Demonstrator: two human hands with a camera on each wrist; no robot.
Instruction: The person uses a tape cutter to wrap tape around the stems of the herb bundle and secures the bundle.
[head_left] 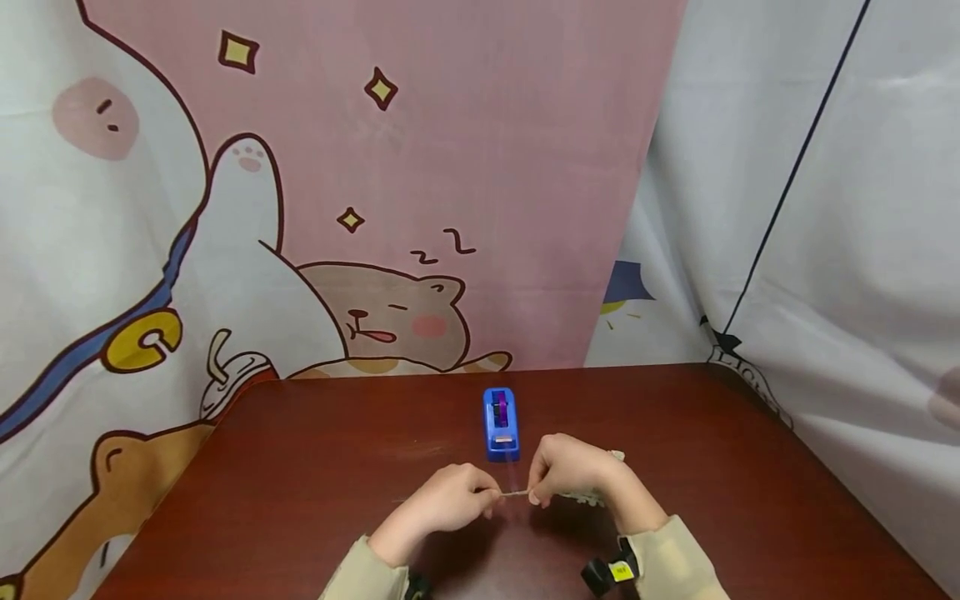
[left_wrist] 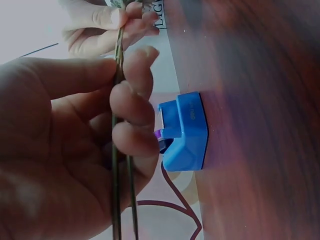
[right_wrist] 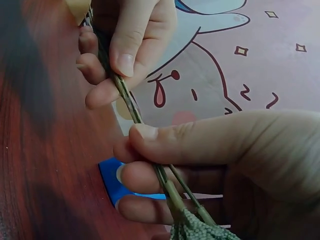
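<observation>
Thin green-brown stems (head_left: 515, 493) run between the two hands above the table. My left hand (head_left: 453, 498) pinches them between thumb and fingers, and their lower ends pass across its palm in the left wrist view. Closer to the top, my right hand (right_wrist: 235, 150) grips the same stems with thumb and fingertips. Below that hand in the right wrist view, the stems join a pale green, bumpy-textured head (right_wrist: 195, 227); its exact kind cannot be told. In the head view the right forearm partly hides this head. A blue tape dispenser (head_left: 501, 442) with a purple roll stands just beyond the hands.
The dark red-brown wooden table (head_left: 360, 450) reaches back to a printed cloth (head_left: 525, 167) with cartoon animals. A pale cloth (head_left: 862, 292) hangs along the right side. A black wrist camera (head_left: 600, 575) is strapped at the right sleeve.
</observation>
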